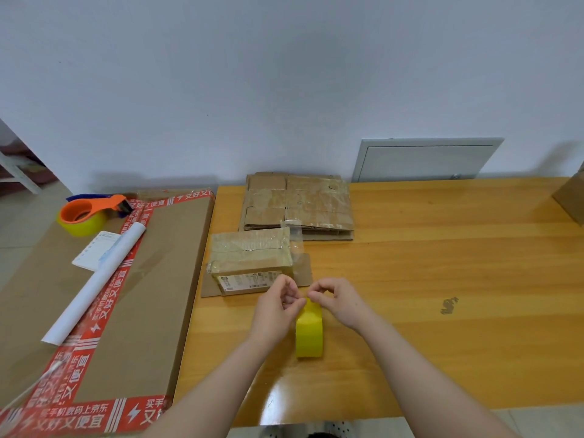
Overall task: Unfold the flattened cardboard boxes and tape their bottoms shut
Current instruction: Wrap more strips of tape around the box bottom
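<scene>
Standing on edge on the wooden table [442,263], the yellow tape roll [309,335] is pinched at its top by both hands: the left hand [278,306] curls its fingers against the rim, and the right hand [336,300] closes thumb and forefinger on it. Just behind, a small cardboard box [249,257] sits unfolded, glossy with clear tape, one loose strip rising at its right corner. Flattened boxes [297,203] lie stacked beyond.
</scene>
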